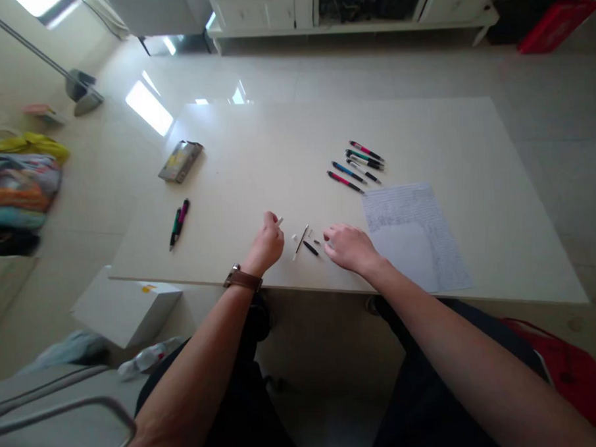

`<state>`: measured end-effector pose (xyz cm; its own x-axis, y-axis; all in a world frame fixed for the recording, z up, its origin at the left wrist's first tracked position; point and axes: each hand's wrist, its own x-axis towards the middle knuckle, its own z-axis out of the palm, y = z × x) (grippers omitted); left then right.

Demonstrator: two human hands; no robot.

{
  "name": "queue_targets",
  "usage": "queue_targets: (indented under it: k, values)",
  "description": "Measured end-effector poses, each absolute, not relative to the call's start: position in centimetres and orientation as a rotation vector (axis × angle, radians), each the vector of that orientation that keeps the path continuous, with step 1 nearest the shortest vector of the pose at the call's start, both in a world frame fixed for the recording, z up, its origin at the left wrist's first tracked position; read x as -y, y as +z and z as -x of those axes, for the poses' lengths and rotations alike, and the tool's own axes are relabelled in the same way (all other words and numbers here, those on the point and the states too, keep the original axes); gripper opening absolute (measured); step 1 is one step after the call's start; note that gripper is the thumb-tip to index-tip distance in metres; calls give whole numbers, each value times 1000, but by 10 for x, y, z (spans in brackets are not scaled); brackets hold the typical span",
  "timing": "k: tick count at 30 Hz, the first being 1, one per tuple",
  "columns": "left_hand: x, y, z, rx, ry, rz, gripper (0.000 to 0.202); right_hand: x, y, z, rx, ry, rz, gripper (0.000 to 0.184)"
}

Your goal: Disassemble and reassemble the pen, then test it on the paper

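Observation:
My left hand (269, 241), with a brown-strapped watch on its wrist, is closed on a small white pen part (279, 221) that sticks out past the fingertips. Between my hands lie loose pen parts: a thin ink refill (301, 242), a black rubber grip (310, 248), a small white piece (294, 237), what looks like a spring (310, 233) and a tiny dark tip (317, 242). Just right of them, my right hand (349, 245) rests low with curled fingers pinched together. Something pale may be in that pinch; it is too small to make out.
Several assembled pens (349, 176) lie in a group beyond my right hand, near a sheet of written paper (417, 238). Two more pens (179, 224) and a small box (181, 161) lie on the left of the white table (255, 146). Below its left edge stands a white carton (128, 310).

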<state>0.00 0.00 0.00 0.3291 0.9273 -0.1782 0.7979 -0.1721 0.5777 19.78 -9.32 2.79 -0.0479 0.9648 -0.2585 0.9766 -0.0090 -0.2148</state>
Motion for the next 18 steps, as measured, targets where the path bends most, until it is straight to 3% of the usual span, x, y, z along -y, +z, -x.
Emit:
queue_targets:
  k: [9,18]
  values:
    - [7,-27,-10,-1441,150,-2066,10,93,28,-194,-2173,-575,-2122,24]
    - [7,-24,-19,-1445,164,-2105,10,92,30,-194,-2204,-581,-2168,21]
